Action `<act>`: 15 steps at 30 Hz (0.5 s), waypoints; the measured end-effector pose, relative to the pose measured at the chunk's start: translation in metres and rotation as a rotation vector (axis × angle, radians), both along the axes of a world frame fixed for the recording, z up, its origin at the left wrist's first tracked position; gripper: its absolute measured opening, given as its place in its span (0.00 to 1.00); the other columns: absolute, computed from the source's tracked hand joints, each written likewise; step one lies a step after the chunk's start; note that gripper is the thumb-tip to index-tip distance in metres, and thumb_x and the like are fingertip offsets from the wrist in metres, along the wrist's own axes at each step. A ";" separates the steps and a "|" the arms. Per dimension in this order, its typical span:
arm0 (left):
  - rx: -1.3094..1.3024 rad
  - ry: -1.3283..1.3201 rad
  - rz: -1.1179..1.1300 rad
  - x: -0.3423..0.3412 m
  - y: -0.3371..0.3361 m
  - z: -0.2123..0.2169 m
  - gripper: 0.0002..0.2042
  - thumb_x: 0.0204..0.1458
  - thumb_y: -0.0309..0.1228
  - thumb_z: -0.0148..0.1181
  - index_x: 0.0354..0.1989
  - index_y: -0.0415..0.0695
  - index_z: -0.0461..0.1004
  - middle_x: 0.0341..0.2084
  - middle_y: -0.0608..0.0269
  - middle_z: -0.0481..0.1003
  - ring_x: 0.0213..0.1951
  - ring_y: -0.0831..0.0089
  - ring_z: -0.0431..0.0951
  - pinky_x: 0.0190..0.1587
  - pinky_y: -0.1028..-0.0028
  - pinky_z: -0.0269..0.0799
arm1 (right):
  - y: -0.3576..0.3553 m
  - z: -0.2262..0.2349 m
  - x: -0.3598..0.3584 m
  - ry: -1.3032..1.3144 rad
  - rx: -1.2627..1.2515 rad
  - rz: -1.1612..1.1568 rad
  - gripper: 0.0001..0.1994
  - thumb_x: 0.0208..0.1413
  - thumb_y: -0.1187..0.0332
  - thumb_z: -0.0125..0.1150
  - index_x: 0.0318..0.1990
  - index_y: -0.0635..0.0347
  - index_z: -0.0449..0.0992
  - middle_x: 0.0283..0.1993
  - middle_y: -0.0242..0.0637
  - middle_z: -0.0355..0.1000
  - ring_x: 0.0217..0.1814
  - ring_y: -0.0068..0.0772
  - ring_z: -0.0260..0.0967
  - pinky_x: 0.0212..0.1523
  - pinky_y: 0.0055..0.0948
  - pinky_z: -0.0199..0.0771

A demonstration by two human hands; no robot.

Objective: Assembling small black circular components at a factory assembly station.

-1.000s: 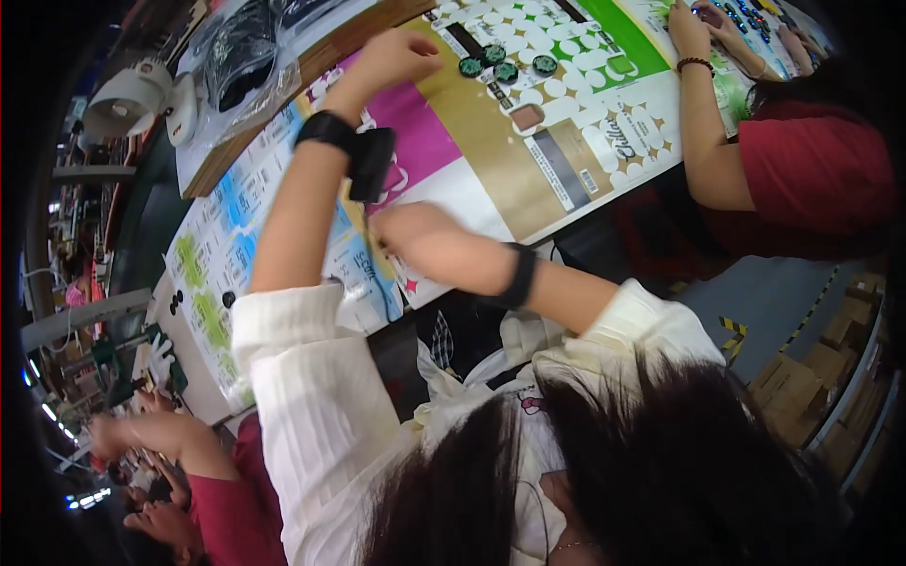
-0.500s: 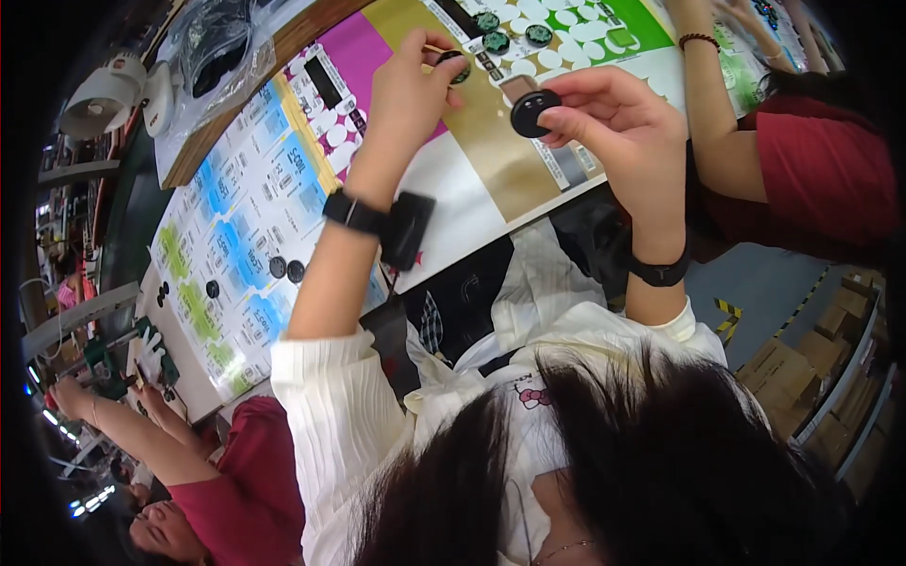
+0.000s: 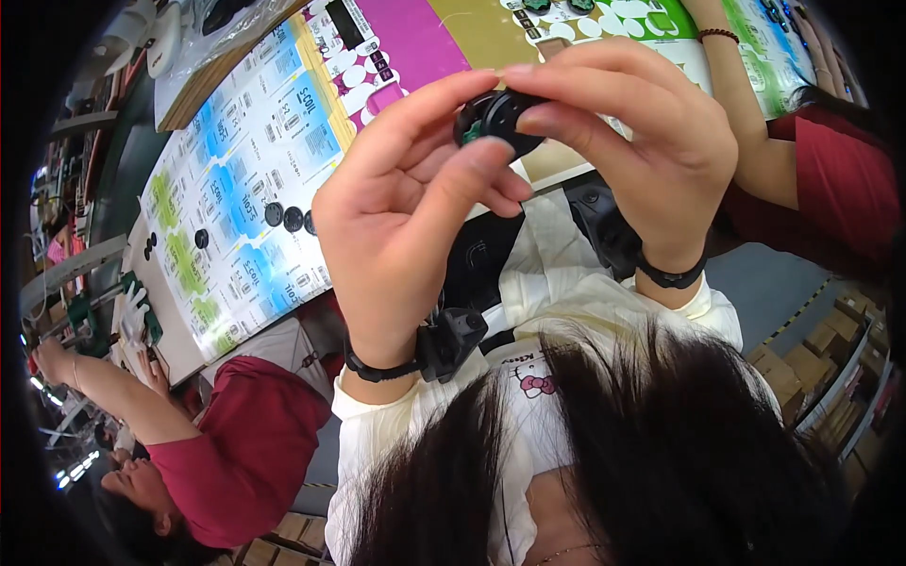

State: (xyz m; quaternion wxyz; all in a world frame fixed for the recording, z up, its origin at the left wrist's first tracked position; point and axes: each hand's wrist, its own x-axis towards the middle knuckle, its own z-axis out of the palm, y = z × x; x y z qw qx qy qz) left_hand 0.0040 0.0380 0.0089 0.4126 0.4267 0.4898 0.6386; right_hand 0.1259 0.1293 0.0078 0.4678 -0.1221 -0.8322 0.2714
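Observation:
My left hand [image 3: 396, 208] pinches a round black housing [image 3: 466, 121] with a bit of green inside, between fingers and thumb. Against it, my right hand [image 3: 642, 123] grips a round black cap [image 3: 517, 115] by its edge. The two pieces meet face to face, slightly tilted, above the table's near edge. Fingers cover much of both, so I cannot tell whether they are joined. Beyond my hands lie more round black housings [image 3: 580, 6] with green inside, on the printed sheet.
Several black discs [image 3: 274, 214] lie on the blue-and-white printed sheet [image 3: 241, 179] at left. A wooden-edged board [image 3: 193, 90] stands at the upper left. Co-workers in red sit on both sides; one's forearm [image 3: 741, 104] reaches in close to my right hand.
Both hands have drawn back toward me and come together. The housing in my left hand and the cap in my right were apart; now they touch.

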 end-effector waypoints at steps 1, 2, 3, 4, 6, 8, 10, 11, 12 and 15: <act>-0.002 -0.003 0.002 0.002 -0.001 0.000 0.14 0.46 0.22 0.47 0.42 0.31 0.63 0.27 0.53 0.71 0.22 0.74 0.71 0.23 0.81 0.67 | -0.005 0.004 -0.001 -0.036 -0.004 -0.020 0.16 0.32 0.82 0.60 0.35 0.69 0.71 0.31 0.38 0.67 0.28 0.24 0.64 0.27 0.17 0.66; 0.017 0.007 0.065 0.005 0.000 0.001 0.14 0.46 0.22 0.47 0.42 0.31 0.63 0.27 0.53 0.71 0.21 0.74 0.71 0.23 0.81 0.67 | -0.010 0.008 -0.003 -0.072 -0.008 -0.041 0.17 0.31 0.81 0.60 0.36 0.68 0.71 0.32 0.38 0.66 0.28 0.24 0.64 0.27 0.17 0.66; 0.035 0.017 0.127 0.007 0.000 0.001 0.14 0.46 0.22 0.47 0.42 0.31 0.63 0.27 0.53 0.71 0.21 0.74 0.71 0.23 0.81 0.67 | -0.014 0.010 -0.003 -0.108 -0.012 -0.063 0.18 0.30 0.80 0.61 0.36 0.67 0.71 0.32 0.37 0.66 0.27 0.24 0.63 0.27 0.17 0.65; 0.056 0.028 0.188 0.008 0.000 0.001 0.14 0.46 0.22 0.47 0.42 0.31 0.63 0.26 0.53 0.71 0.20 0.73 0.71 0.23 0.82 0.67 | -0.015 0.009 -0.003 -0.109 -0.012 -0.062 0.18 0.30 0.80 0.61 0.36 0.67 0.71 0.32 0.37 0.66 0.27 0.24 0.63 0.27 0.17 0.65; 0.057 0.018 0.174 0.010 -0.001 0.002 0.14 0.47 0.22 0.47 0.43 0.31 0.62 0.27 0.53 0.71 0.22 0.73 0.71 0.24 0.81 0.67 | -0.018 0.005 -0.003 -0.083 0.058 -0.094 0.20 0.29 0.79 0.62 0.37 0.67 0.71 0.33 0.37 0.66 0.28 0.24 0.63 0.27 0.17 0.65; 0.059 0.000 0.147 0.011 -0.002 0.003 0.14 0.47 0.23 0.47 0.43 0.32 0.62 0.30 0.53 0.70 0.25 0.73 0.72 0.25 0.80 0.68 | -0.018 0.004 -0.002 -0.071 0.093 -0.112 0.20 0.29 0.79 0.62 0.38 0.66 0.71 0.34 0.38 0.66 0.28 0.24 0.63 0.27 0.16 0.65; 0.058 -0.035 0.090 0.004 -0.003 0.001 0.15 0.47 0.23 0.46 0.44 0.32 0.61 0.31 0.53 0.70 0.27 0.73 0.72 0.26 0.79 0.68 | -0.015 0.002 -0.003 -0.051 -0.046 -0.072 0.21 0.28 0.76 0.63 0.38 0.66 0.71 0.34 0.38 0.64 0.30 0.25 0.62 0.29 0.17 0.64; 0.060 -0.070 0.035 -0.001 -0.003 -0.001 0.15 0.48 0.23 0.46 0.45 0.33 0.60 0.33 0.52 0.69 0.29 0.72 0.71 0.27 0.78 0.68 | -0.014 0.002 -0.003 -0.042 -0.115 -0.052 0.21 0.28 0.75 0.63 0.38 0.66 0.71 0.35 0.38 0.63 0.31 0.25 0.62 0.29 0.18 0.64; 0.061 -0.105 -0.020 -0.005 -0.002 -0.003 0.16 0.48 0.24 0.46 0.46 0.33 0.59 0.35 0.52 0.68 0.31 0.72 0.71 0.29 0.77 0.68 | -0.013 0.002 -0.003 -0.044 -0.118 -0.053 0.21 0.28 0.75 0.63 0.38 0.66 0.71 0.35 0.38 0.63 0.31 0.25 0.62 0.29 0.18 0.64; 0.096 -0.222 -0.095 -0.011 -0.002 -0.015 0.18 0.48 0.26 0.47 0.48 0.34 0.57 0.38 0.52 0.67 0.34 0.71 0.70 0.30 0.75 0.68 | -0.013 0.009 -0.002 -0.133 -0.232 -0.017 0.20 0.30 0.74 0.63 0.37 0.65 0.71 0.33 0.37 0.64 0.31 0.27 0.63 0.30 0.19 0.64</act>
